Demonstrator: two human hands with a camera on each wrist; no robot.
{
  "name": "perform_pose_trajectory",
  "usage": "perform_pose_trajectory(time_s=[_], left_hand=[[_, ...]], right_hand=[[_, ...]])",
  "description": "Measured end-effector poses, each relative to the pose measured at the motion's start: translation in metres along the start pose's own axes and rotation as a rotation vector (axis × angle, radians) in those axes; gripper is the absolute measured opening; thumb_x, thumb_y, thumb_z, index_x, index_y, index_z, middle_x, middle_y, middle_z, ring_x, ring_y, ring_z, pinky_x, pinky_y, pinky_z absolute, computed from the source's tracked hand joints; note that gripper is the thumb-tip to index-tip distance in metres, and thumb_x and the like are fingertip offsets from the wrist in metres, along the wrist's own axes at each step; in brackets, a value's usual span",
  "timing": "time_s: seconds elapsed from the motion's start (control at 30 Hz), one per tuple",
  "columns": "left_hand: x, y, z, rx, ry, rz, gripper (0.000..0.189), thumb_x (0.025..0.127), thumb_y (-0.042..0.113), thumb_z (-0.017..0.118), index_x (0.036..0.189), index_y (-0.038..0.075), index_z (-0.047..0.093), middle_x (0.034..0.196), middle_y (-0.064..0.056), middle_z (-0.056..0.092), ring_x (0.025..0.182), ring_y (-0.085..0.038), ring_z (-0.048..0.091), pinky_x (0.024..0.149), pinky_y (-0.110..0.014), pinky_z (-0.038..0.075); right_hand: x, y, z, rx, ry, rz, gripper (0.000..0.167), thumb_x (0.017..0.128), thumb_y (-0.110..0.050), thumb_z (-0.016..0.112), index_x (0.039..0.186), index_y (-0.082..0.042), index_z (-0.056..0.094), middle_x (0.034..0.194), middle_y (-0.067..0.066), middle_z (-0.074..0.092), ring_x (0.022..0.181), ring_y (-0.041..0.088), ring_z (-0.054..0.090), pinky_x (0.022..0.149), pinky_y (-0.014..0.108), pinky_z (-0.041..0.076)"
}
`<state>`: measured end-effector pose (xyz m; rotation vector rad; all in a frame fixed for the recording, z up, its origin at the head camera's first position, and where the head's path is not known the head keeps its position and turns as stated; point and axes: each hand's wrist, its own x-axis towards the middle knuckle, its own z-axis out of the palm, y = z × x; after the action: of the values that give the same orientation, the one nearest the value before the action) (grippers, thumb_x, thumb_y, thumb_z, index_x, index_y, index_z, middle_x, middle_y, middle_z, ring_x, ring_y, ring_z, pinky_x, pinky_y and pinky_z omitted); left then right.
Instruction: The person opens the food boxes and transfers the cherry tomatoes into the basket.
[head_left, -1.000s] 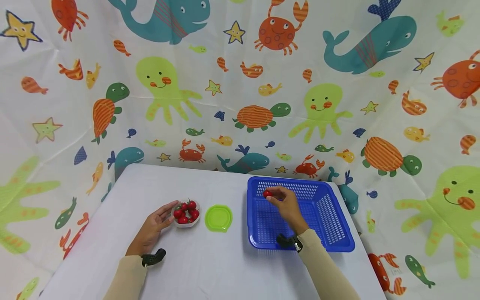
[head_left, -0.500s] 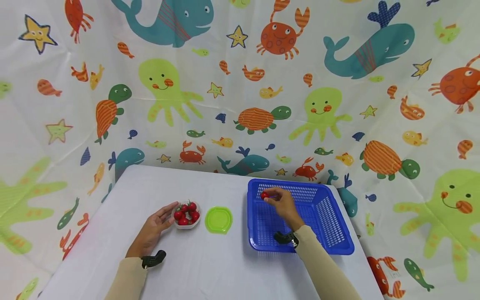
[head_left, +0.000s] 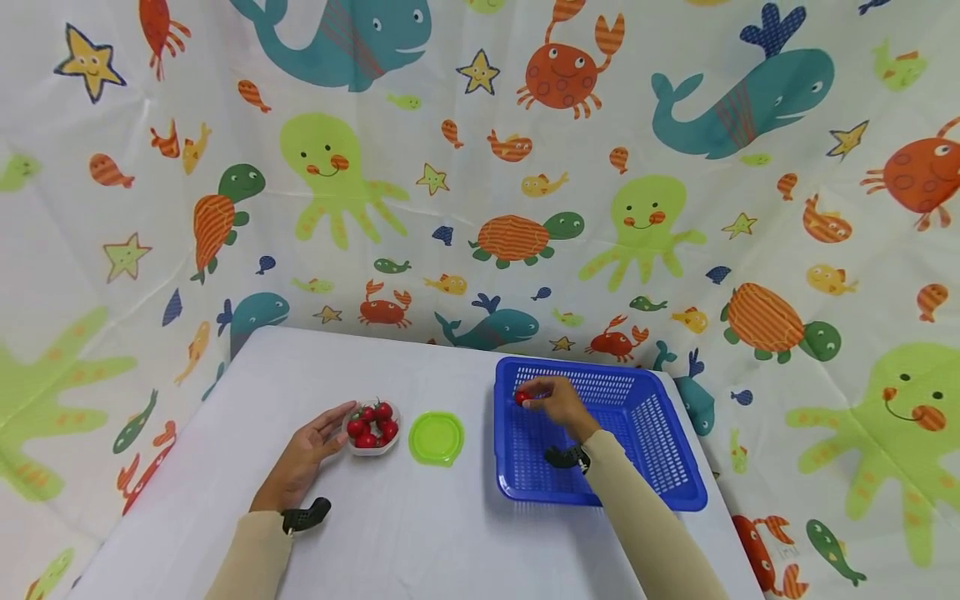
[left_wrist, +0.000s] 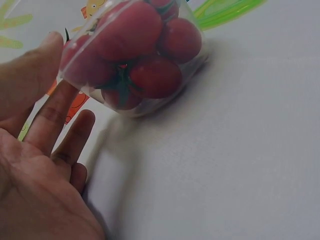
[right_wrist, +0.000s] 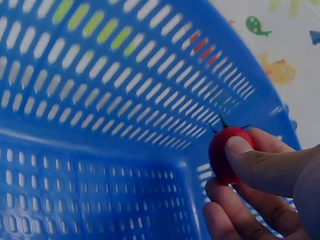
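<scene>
My right hand point(head_left: 561, 406) pinches a cherry tomato point(right_wrist: 224, 159) between thumb and fingers, over the back left part of a blue plastic basket point(head_left: 502, 467). A green stem sticks up from the tomato in the right wrist view. On the left, my left hand point(head_left: 298, 462) lies beside a small clear plastic container point(head_left: 372, 452), its relaxed fingers at the container's side. Several red tomatoes point(left_wrist: 156, 77) with green stems fill that container.
A round bright green lid point(head_left: 437, 438) lies between the container and the basket. White cloth covers the table point(head_left: 420, 533). Behind it hangs a curtain point(head_left: 450, 192) printed with sea animals, close to the basket's back rim.
My right hand has shifted slightly left and lower in the head view, with the tomato still pinched. My left hand stays at the container.
</scene>
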<state>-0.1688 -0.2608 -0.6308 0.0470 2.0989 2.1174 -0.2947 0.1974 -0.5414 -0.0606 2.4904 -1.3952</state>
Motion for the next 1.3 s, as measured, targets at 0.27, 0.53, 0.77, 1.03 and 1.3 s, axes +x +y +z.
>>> perform_pose_trajectory(time_s=[0.27,0.53,0.77,1.03,1.3], left_hand=[[0.001,0.0,0.001,-0.003,0.006,-0.013,0.062,0.108,0.023,0.064,0.165,0.016,0.039,0.173,-0.006,0.037,0.148,0.011,0.038,0.108,-0.004,0.039],[0.001,-0.002,0.003,-0.012,0.008,0.003,0.061,0.109,0.022,0.063,0.165,0.016,0.039,0.173,-0.007,0.038,0.149,0.01,0.038,0.107,-0.003,0.039],[0.002,0.001,0.003,0.011,0.013,-0.016,0.061,0.108,0.024,0.063,0.164,0.018,0.04,0.173,-0.007,0.038,0.153,0.001,0.037,0.107,-0.003,0.039],[0.003,0.003,0.003,0.032,0.026,-0.04,0.06,0.109,0.027,0.063,0.164,0.021,0.041,0.173,-0.004,0.039,0.152,0.002,0.036,0.117,-0.012,0.038],[0.004,0.001,0.002,0.02,0.02,-0.037,0.06,0.108,0.026,0.063,0.164,0.021,0.041,0.173,-0.003,0.039,0.155,-0.003,0.035,0.112,-0.008,0.039]], right_hand=[[0.005,0.005,0.001,-0.016,-0.027,0.037,0.026,0.094,0.002,0.076,0.116,-0.011,0.081,0.116,0.01,0.075,0.113,0.029,0.067,0.112,0.057,0.052],[0.012,0.012,0.003,-0.062,-0.054,0.062,0.023,0.094,0.002,0.076,0.113,-0.01,0.082,0.112,0.01,0.076,0.108,0.028,0.067,0.11,0.055,0.053],[0.013,0.018,0.007,-0.08,-0.053,0.067,0.022,0.093,0.003,0.077,0.111,-0.008,0.083,0.105,0.009,0.077,0.1,0.025,0.067,0.101,0.046,0.057],[0.01,0.013,0.008,-0.092,-0.022,0.082,0.025,0.094,0.004,0.074,0.112,-0.011,0.083,0.117,0.011,0.079,0.115,0.033,0.07,0.112,0.06,0.052],[0.0,-0.016,0.007,-0.121,0.122,-0.034,0.026,0.097,-0.005,0.076,0.12,-0.015,0.08,0.126,0.009,0.076,0.115,0.031,0.071,0.104,0.052,0.059]])
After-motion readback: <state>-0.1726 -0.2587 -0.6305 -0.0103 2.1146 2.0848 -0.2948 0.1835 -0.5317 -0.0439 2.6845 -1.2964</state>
